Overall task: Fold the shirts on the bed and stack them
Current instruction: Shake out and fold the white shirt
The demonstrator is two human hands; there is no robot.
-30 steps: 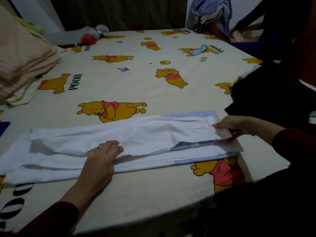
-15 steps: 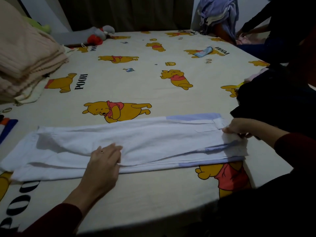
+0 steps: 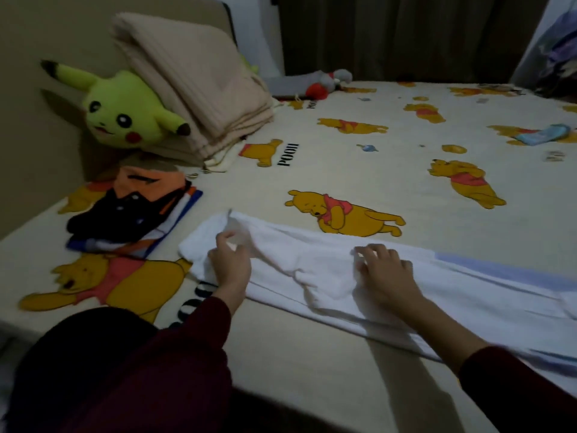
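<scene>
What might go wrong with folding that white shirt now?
The long white shirt is bunched between the left hand and right hand, so folding now may trap creases. Its right end runs out of view near the bed's front edge and might slide off. The stack of folded dark and orange clothes lies close; a wide swing may topple it.

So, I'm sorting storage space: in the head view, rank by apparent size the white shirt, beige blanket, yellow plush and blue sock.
1. White shirt, though nearest the camera.
2. Beige blanket.
3. Yellow plush.
4. Blue sock, though farthest away.
</scene>
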